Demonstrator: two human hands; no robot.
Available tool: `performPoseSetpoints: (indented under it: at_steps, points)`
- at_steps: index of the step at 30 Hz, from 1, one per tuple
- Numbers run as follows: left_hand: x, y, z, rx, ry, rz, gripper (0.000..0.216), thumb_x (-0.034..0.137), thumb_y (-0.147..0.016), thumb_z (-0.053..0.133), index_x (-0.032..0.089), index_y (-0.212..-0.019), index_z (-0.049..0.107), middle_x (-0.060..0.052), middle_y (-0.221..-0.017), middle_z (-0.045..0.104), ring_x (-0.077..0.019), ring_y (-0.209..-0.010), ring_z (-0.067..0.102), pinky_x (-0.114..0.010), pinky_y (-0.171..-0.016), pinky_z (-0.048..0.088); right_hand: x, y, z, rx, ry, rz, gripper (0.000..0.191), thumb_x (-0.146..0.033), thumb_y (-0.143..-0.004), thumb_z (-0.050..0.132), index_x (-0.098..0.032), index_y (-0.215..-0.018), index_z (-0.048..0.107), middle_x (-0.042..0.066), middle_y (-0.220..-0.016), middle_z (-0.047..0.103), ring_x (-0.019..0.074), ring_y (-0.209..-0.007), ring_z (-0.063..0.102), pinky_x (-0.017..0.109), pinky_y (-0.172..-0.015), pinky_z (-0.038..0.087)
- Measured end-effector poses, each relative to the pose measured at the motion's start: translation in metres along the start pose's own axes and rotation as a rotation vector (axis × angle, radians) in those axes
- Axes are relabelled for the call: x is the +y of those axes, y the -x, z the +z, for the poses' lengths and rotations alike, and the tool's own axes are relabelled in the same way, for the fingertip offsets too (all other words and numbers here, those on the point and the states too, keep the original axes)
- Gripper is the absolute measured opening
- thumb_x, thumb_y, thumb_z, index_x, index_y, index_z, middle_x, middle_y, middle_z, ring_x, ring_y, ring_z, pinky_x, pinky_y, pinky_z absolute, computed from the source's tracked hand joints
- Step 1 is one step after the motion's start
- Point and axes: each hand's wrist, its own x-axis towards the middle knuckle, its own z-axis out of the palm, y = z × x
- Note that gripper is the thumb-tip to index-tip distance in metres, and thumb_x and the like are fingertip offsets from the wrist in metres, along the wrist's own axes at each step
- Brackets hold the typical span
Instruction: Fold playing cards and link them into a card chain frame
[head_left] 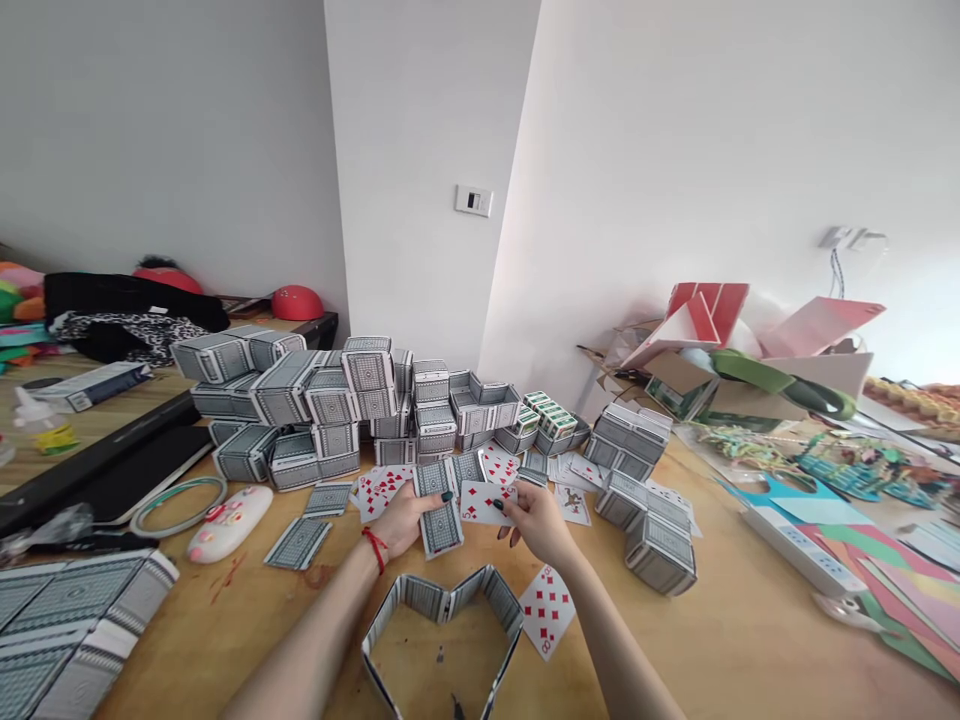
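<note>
My left hand (401, 520) grips a patterned-back playing card (440, 525), thumb flat on its back; I cannot tell whether more cards lie under it. A five of diamonds (484, 502) is pinched face up in my right hand (534, 525), close beside the left one. Nearer to me stands a heart-shaped ring (501, 612) made of folded cards on edge. An eight of diamonds (548, 610) lies face up by its right side, below my right forearm. Loose cards (382, 490) are spread behind my hands, some face up, some face down.
Stacked blocks built from cards (292, 400) stand along the back, with more card blocks (649, 530) at right and a large one (82, 630) at front left. A white mouse (230, 523) lies left. Green card boxes (551, 420) sit behind; a power strip (799, 550) and coloured paper lie right.
</note>
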Motion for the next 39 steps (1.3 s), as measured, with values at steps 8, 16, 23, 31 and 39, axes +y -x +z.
performPoseSetpoints:
  at_steps: [8, 16, 23, 31, 39]
  points:
    - [-0.001, -0.001, 0.001, -0.001, -0.015, -0.026, 0.042, 0.015, -0.059, 0.068, 0.020, -0.100, 0.060, -0.003, -0.076, 0.069, -0.0202, -0.063, 0.062, -0.033, -0.060, 0.049, -0.002, 0.001, 0.002, -0.022, 0.022, 0.007, 0.018, -0.035, -0.073, 0.047, -0.017, -0.069, 0.049, -0.003, -0.047, 0.057, 0.0143, -0.041, 0.059, 0.021, -0.037, 0.045]
    - [-0.001, -0.001, -0.001, 0.015, -0.015, 0.019, 0.042, 0.015, -0.056, 0.071, 0.017, -0.096, 0.060, -0.005, -0.079, 0.070, -0.0226, -0.074, 0.063, -0.033, -0.068, 0.049, -0.002, 0.004, 0.002, -0.036, 0.235, 0.009, 0.010, -0.023, -0.072, 0.044, -0.018, -0.065, 0.050, -0.007, -0.039, 0.051, 0.0102, -0.034, 0.052, 0.018, -0.039, 0.036]
    - [-0.007, -0.002, -0.001, -0.034, -0.004, 0.046, 0.049, 0.014, -0.056, 0.072, 0.015, -0.103, 0.057, -0.007, -0.088, 0.069, -0.0241, -0.085, 0.062, -0.035, -0.076, 0.047, -0.002, 0.006, 0.002, -0.029, 0.323, -0.024, 0.010, -0.019, -0.071, 0.045, -0.019, -0.061, 0.048, -0.007, -0.040, 0.046, 0.0092, -0.036, 0.044, 0.019, -0.042, 0.032]
    - [-0.009, -0.001, 0.003, -0.071, -0.036, 0.058, 0.041, 0.017, -0.059, 0.071, 0.012, -0.098, 0.059, -0.009, -0.090, 0.068, -0.0246, -0.086, 0.061, -0.035, -0.076, 0.047, 0.000, 0.005, 0.017, -0.091, 0.219, -0.028, 0.010, -0.018, -0.069, 0.045, -0.017, -0.060, 0.049, -0.004, -0.049, 0.047, 0.0081, -0.042, 0.040, 0.018, -0.041, 0.029]
    - [-0.010, -0.001, 0.004, -0.101, -0.051, 0.077, 0.043, 0.018, -0.059, 0.071, 0.012, -0.099, 0.059, -0.008, -0.089, 0.068, -0.0235, -0.085, 0.062, -0.035, -0.078, 0.045, 0.008, 0.002, 0.025, -0.106, 0.175, 0.044, 0.017, -0.023, -0.069, 0.050, -0.016, -0.054, 0.049, -0.004, -0.045, 0.045, 0.0067, -0.040, 0.037, 0.018, -0.039, 0.026]
